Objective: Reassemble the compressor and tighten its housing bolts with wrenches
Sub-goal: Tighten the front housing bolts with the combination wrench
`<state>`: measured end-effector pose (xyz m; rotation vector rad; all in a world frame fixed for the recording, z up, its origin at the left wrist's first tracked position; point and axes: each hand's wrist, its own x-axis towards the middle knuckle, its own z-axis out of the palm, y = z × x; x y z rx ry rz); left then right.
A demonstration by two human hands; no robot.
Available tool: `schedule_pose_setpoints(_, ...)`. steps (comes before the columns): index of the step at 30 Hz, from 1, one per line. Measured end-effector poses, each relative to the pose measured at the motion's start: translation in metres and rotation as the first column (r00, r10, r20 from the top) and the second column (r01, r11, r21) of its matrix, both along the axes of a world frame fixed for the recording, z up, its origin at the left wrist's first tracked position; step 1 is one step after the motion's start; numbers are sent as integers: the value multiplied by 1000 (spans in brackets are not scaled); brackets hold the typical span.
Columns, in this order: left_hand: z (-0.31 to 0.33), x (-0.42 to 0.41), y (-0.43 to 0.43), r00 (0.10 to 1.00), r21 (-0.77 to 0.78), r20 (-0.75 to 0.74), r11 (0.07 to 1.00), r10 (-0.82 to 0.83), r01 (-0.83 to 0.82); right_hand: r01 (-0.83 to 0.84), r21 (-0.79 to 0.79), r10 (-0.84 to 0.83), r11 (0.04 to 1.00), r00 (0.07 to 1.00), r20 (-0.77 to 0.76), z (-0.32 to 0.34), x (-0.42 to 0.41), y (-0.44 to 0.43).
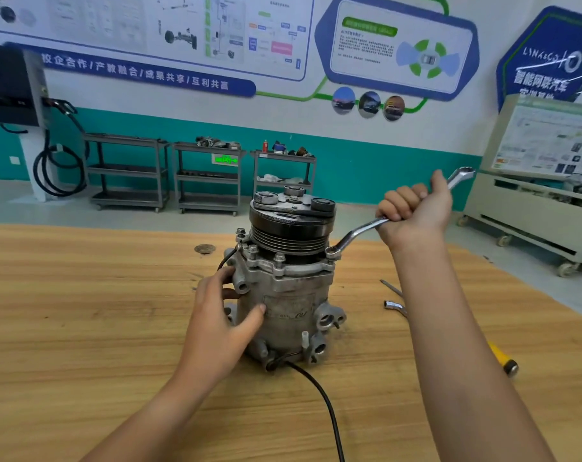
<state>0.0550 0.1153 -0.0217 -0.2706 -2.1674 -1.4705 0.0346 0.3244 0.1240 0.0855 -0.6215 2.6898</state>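
At centre of a wooden bench [83,311] stands the compressor [289,295], upright, its black grooved pulley [289,228] uppermost and its ported end resting on the wood. The left hand [223,315] clasps the housing from the left. The thumb lies across the front label and the index finger reaches up beside a port, while the other fingers pass round the far side and are hidden. The label's lettering is too worn to read.

The right hand [416,211] is closed in a fist round the shaft of an offset ring wrench [359,230], held up to the right of the pulley. The wrench's lower ring sits over a housing bolt [331,251] at the right edge of the flange. That bolt's head is covered by the ring, so its seating cannot be judged. The upper ring projects free beyond the thumb, and the mid-shaft is concealed inside the fist. Three further flange bolts [279,257] show along the front and left; any at the rear are out of sight.

A black cable [319,388] runs from the compressor's base toward the viewer and is cut off at the lower edge.

Right of the compressor, on the bench, lie a second metal tool [394,306] and a yellow-handled screwdriver [501,356], each partly hidden by the right forearm. Grey trolleys [126,171] stand against the far wall, their contents too small to identify.
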Motion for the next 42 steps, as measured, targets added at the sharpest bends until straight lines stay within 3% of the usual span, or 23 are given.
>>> schedule_pose_setpoints(4, 0, 0, -1, 1000, 2, 5, 1000, -8, 8, -34, 39, 31, 999, 997, 75, -1, -13, 4)
schedule_pose_setpoints(10, 0, 0, -1, 1000, -8, 9, 1000, -3, 3, -152, 339, 113, 928, 985, 134, 20, -29, -10)
schedule_pose_setpoints(13, -1, -1, -1, 1000, -4, 10, 1000, -3, 3, -204, 389, 152, 898, 975, 160, 22, -37, -12)
schedule_pose_setpoints(23, -4, -2, -1, 1000, -9, 10, 1000, 5, -5, -375, -68, 381, 924, 916, 127, -23, -58, 16)
schedule_pose_setpoints(26, -5, -3, 0, 1000, -9, -2, 1000, 13, -13, -335, -184, 360, 924, 925, 123, -39, -53, 23)
schedule_pose_setpoints(29, -6, -4, 0, 1000, -6, -2, 1000, 12, -12, -255, -198, 287, 946, 946, 149, -40, -46, 24)
schedule_pose_setpoints(32, -6, -4, 0, 1000, -11, 2, 1000, 15, -15, -157, -98, 174, 983, 962, 211, -25, -44, 17)
schedule_pose_setpoints(35, -4, -4, -1, 1000, -13, -4, 1000, 10, -11, -88, 159, 50, 983, 971, 232, 0, -45, 1)
schedule_pose_setpoints(38, -5, -4, -2, 1000, -12, -9, 1000, 11, -11, 24, 436, -104, 900, 981, 161, 18, -41, -16)
schedule_pose_setpoints(42, -4, -4, -2, 1000, -9, 3, 1000, 5, -5, 227, 635, -257, 738, 965, -47, 21, -25, -33)
